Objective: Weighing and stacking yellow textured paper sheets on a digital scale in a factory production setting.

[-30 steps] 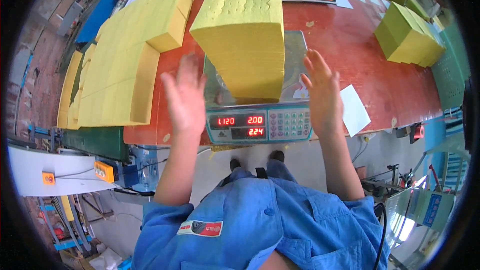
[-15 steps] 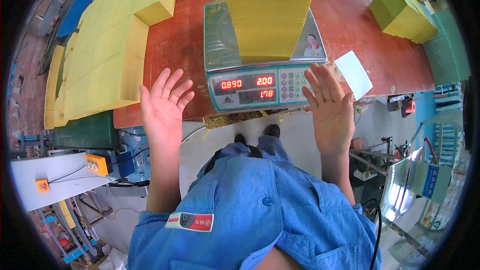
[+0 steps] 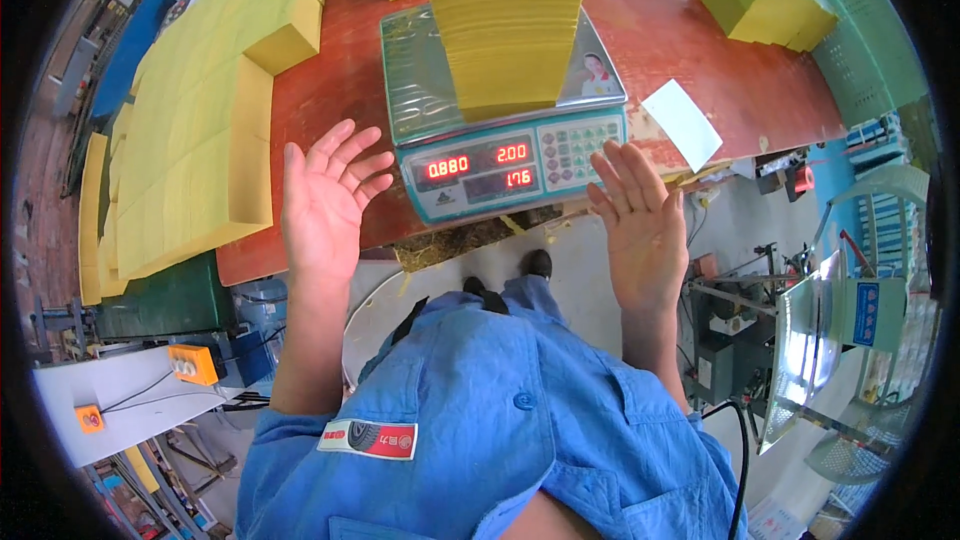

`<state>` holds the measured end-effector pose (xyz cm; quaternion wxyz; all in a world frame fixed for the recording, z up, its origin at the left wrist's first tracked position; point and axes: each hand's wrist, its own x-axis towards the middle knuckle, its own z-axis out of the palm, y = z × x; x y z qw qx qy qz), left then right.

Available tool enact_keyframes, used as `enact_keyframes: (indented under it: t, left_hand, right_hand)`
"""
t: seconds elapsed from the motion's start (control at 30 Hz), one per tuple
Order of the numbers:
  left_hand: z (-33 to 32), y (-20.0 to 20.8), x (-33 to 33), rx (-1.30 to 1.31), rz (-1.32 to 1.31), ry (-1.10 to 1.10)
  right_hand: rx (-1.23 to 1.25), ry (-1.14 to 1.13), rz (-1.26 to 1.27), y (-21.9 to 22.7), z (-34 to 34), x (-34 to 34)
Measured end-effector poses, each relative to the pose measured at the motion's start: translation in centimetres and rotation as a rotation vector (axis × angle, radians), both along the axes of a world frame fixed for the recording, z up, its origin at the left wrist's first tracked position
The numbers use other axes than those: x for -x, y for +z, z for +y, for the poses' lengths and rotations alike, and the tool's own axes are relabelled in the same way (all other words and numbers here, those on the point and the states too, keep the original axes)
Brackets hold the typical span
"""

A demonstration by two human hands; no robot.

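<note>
One head view: their left hand (image 3: 326, 202), palm up, grip loosely spread, empty, left of the scale (image 3: 525, 168); right hand (image 3: 640, 232) the same, near the keypad (image 3: 572, 152). Yellow stack (image 3: 502, 30) stands on the scale's pan (image 3: 420, 80), scale on red worktop (image 3: 665, 35).

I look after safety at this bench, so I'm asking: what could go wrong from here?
The tall yellow block stands on the scale with neither the left hand nor the right hand holding it, so a bump might tip it. The scale sits close to the front edge of the red table, so a knock could shift it. The white paper lies near that edge too and might slide off if brushed.
</note>
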<state>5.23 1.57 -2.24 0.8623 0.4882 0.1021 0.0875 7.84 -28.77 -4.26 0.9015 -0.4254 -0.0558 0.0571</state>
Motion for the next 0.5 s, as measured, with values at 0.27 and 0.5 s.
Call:
enact_keyframes:
  t: [0.27, 0.5]
  left_hand:
    - [1.1, -1.1, -2.2, 0.066, 0.029, 0.057]
    - [3.5, 0.6, -10.2, -0.303, -0.039, 0.215]
  right_hand:
    - [0.000, 0.080, 0.046, -0.9, 0.3, -1.1]
    - [0.090, 0.458, 0.057, 0.0, 2.4, -2.6]
